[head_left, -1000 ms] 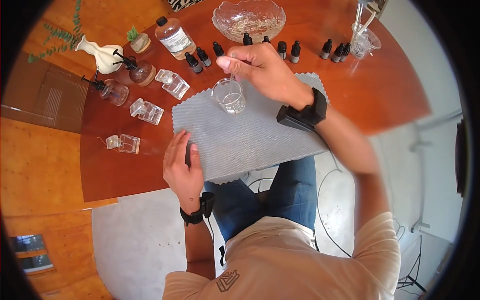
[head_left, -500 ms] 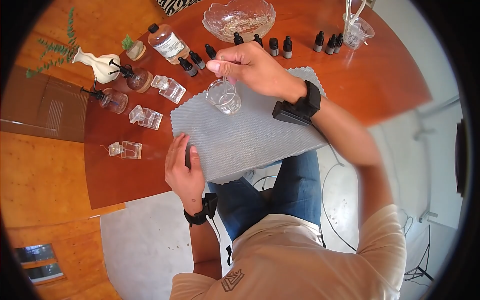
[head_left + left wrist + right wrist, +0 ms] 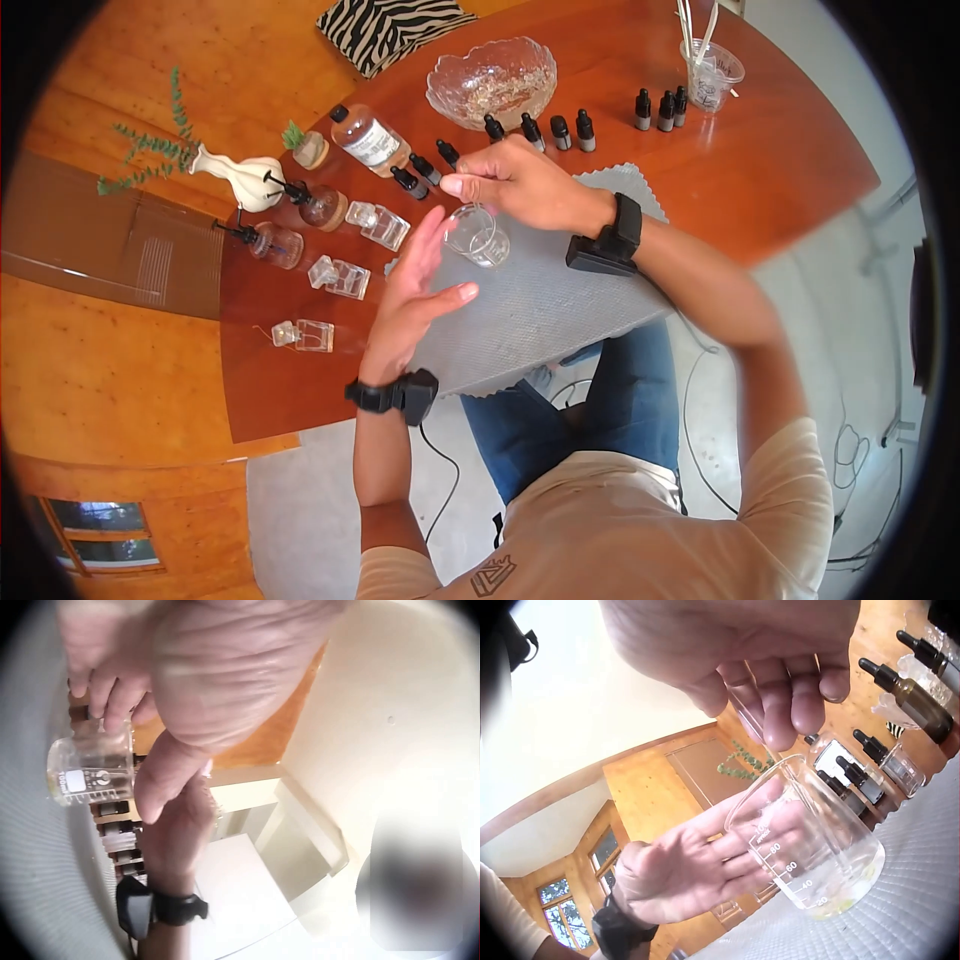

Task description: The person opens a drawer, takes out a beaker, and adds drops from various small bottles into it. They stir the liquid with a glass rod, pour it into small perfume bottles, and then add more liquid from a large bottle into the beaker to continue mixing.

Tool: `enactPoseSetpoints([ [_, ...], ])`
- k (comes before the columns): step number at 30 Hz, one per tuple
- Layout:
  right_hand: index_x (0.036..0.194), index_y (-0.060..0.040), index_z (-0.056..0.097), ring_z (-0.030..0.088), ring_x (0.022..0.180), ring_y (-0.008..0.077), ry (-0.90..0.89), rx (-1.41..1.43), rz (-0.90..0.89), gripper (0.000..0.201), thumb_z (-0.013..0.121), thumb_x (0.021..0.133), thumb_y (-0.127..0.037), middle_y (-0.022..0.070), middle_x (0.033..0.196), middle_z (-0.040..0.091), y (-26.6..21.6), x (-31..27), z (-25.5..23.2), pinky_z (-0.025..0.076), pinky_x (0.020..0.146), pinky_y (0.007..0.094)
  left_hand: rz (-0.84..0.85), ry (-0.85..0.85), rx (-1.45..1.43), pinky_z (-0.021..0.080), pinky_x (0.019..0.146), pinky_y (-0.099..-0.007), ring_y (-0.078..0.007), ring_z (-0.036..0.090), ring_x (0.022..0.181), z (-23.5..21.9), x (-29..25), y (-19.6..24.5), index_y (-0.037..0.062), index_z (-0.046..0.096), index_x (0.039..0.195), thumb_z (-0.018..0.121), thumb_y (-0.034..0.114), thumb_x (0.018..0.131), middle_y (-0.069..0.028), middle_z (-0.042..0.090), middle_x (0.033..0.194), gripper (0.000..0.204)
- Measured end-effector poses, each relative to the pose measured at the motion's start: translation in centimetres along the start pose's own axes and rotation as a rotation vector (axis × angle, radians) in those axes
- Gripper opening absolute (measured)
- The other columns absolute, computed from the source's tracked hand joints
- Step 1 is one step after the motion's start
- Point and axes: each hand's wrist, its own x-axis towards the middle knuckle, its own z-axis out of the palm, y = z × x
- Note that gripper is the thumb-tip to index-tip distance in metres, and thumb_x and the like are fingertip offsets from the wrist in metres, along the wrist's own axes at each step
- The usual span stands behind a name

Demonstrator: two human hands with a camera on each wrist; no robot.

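A glass beaker (image 3: 478, 237) stands on the grey mat (image 3: 520, 320); the right wrist view shows a little yellowish liquid at the bottom of the beaker (image 3: 817, 855). Above its rim the right hand (image 3: 530, 185) pinches a thin clear rod (image 3: 746, 709), whose lower part stands inside the glass. The left hand (image 3: 408, 300) is raised at the beaker's left side, fingers extended and thumb apart, holding nothing. In the right wrist view the left hand (image 3: 697, 870) shows behind the glass; whether it touches it I cannot tell.
Clear square bottles (image 3: 378, 226), spray bottles (image 3: 277, 245) and a white vase (image 3: 243, 178) stand left. Behind are a large labelled bottle (image 3: 370, 140), several black-capped dropper bottles (image 3: 560, 133) and a glass bowl (image 3: 492, 85). A cup with sticks (image 3: 712, 75) stands back right.
The left hand has lifted from the mat's left edge and moved up beside the beaker, its thumb spreading. The right hand still pinches the rod over the beaker. The head view has shifted.
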Motion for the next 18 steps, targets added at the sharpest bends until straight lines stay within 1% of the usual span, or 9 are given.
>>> enactPoseSetpoints([
  [1, 0.072, 0.0032, 0.061, 0.042, 0.053, 0.0180, 0.002, 0.015, 0.021, 0.050, 0.066, 0.103, -0.036, 0.0101, 0.057, 0.048, -0.2, -0.1, -0.1, 0.037, 0.054, 0.0385, -0.029, -0.068, -0.025, 0.020, 0.125, -0.0416, -0.0264, 0.028, 0.155, -0.2, 1.2, -0.7, 0.0049, 0.021, 0.164, 0.086, 0.011, 0.081, -0.0212, 0.034, 0.165, 0.105],
  [2, 0.074, 0.0041, 0.063, 0.044, 0.053, 0.0192, 0.005, -0.006, -0.003, 0.048, 0.066, 0.102, -0.034, 0.0122, 0.058, 0.051, -0.1, 0.0, -0.1, 0.038, 0.054, 0.0388, -0.031, -0.116, -0.074, 0.022, 0.125, -0.0417, -0.0268, 0.027, 0.155, -0.3, 2.1, -2.0, 0.0048, 0.019, 0.165, 0.088, 0.011, 0.079, -0.0202, 0.034, 0.165, 0.110],
  [5, 0.074, 0.0051, 0.062, 0.044, 0.052, 0.0197, 0.032, 0.073, -0.041, 0.047, 0.066, 0.102, -0.033, 0.0131, 0.058, 0.051, 0.3, -0.1, 0.3, 0.039, 0.054, 0.0388, -0.021, -0.141, -0.083, 0.025, 0.124, -0.0408, -0.0269, 0.029, 0.154, 0.0, 3.7, -3.4, 0.0054, 0.018, 0.165, 0.088, 0.012, 0.080, -0.0197, 0.037, 0.162, 0.111],
  [6, 0.074, 0.0056, 0.062, 0.043, 0.052, 0.0197, 0.029, 0.064, -0.050, 0.046, 0.067, 0.102, -0.030, 0.0138, 0.058, 0.050, 0.2, -0.1, 0.3, 0.039, 0.054, 0.0385, -0.041, -0.091, -0.141, 0.032, 0.120, -0.0385, -0.0250, 0.037, 0.149, 0.3, 3.8, -3.0, 0.0044, 0.029, 0.161, 0.089, 0.013, 0.080, -0.0164, 0.045, 0.156, 0.101],
  [9, 0.074, 0.0054, 0.062, 0.041, 0.052, 0.0191, 0.003, 0.020, -0.042, 0.046, 0.066, 0.103, -0.031, 0.0140, 0.058, 0.049, 0.4, -0.1, 0.3, 0.038, 0.054, 0.0385, -0.055, -0.104, -0.094, 0.039, 0.116, -0.0366, -0.0224, 0.049, 0.139, -0.2, 4.5, -3.4, 0.0033, 0.046, 0.150, 0.088, 0.015, 0.081, -0.0124, 0.056, 0.146, 0.082],
  [12, 0.072, 0.0048, 0.060, 0.038, 0.053, 0.0200, -0.095, 0.218, -0.044, 0.048, 0.066, 0.103, -0.031, 0.0136, 0.057, 0.046, 0.4, 0.0, 0.3, 0.036, 0.053, 0.0393, -0.013, -0.088, -0.028, 0.042, 0.112, -0.0360, -0.0207, 0.057, 0.129, -0.3, 4.6, -4.0, 0.0023, 0.057, 0.138, 0.088, 0.018, 0.082, -0.0091, 0.063, 0.135, 0.066],
  [15, 0.071, 0.0046, 0.059, 0.037, 0.053, 0.0191, 0.012, 0.044, -0.080, 0.049, 0.066, 0.103, -0.032, 0.0121, 0.057, 0.044, 0.2, -0.1, 0.3, 0.035, 0.053, 0.0393, 0.074, -0.092, 0.029, 0.043, 0.111, -0.0357, -0.0200, 0.058, 0.127, -0.5, 4.8, -4.3, 0.0018, 0.058, 0.137, 0.088, 0.021, 0.082, -0.0093, 0.064, 0.133, 0.066],
  [18, 0.070, 0.0043, 0.058, 0.036, 0.054, 0.0205, -0.096, 0.120, -0.068, 0.049, 0.066, 0.103, -0.031, 0.0120, 0.057, 0.043, 0.4, 0.1, 0.1, 0.035, 0.054, 0.0390, 0.008, -0.101, 0.003, 0.044, 0.111, -0.0362, -0.0199, 0.059, 0.126, -0.5, 4.6, -4.0, 0.0013, 0.058, 0.137, 0.088, 0.022, 0.082, -0.0097, 0.065, 0.133, 0.066],
])
